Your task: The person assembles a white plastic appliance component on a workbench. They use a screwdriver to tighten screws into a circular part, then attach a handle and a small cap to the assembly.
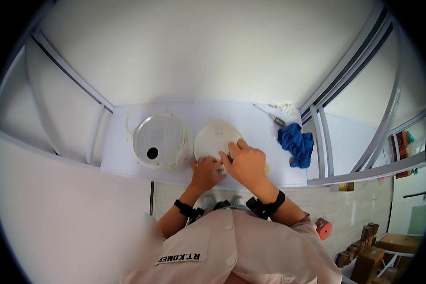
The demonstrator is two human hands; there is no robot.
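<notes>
A round white disc [212, 140] lies on the white tabletop in front of me. My left hand [206, 172] rests on its near edge, with the fingers spread. My right hand [246, 162] is closed over the disc's right side, thumb toward the left hand. A bit of something dark shows at its fingers, too hidden to name. Small dark bits [221, 168] lie between the two hands. Left of the disc sits a round silver metal drum-like part [163, 135] with a black hole near its front; neither hand touches it.
At the right of the white table [194, 108] lie a screwdriver [276, 119], a crumpled blue cloth [297, 144] and white crumpled tissue [287, 109]. Metal frame posts [322, 142] stand beyond the right edge. On the floor are a red roll [323, 229] and cardboard boxes [367, 265].
</notes>
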